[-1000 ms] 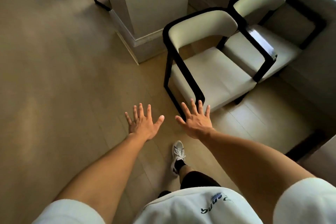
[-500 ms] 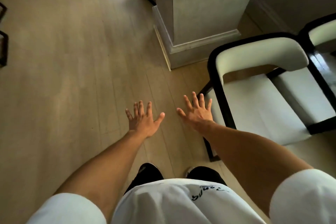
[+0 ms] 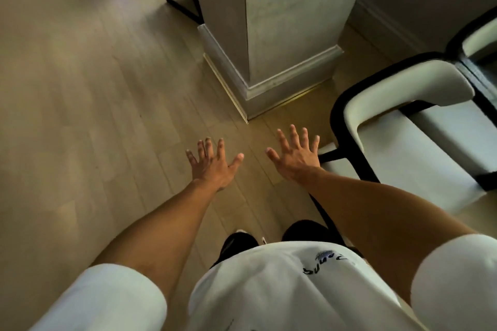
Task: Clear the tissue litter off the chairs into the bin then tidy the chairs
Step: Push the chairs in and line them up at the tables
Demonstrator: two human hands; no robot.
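Flanking both empty, splay-fingered hands, left hand [image 3: 212,164] and right hand [image 3: 295,154]: pillar [image 3: 271,35] ahead, chair [image 3: 408,126] rightward.

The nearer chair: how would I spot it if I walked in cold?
Find the square pillar rising from the wooden floor. Just to its right and towards the person stands the nearer chair, beside the right hand. It has a pale cushioned seat and curved back in a black frame; its twin, the far chair, sits beyond it at the picture's right edge, mostly cut off.

Single head-worn camera, looking steeply down, floor [image 3: 80,115] near below
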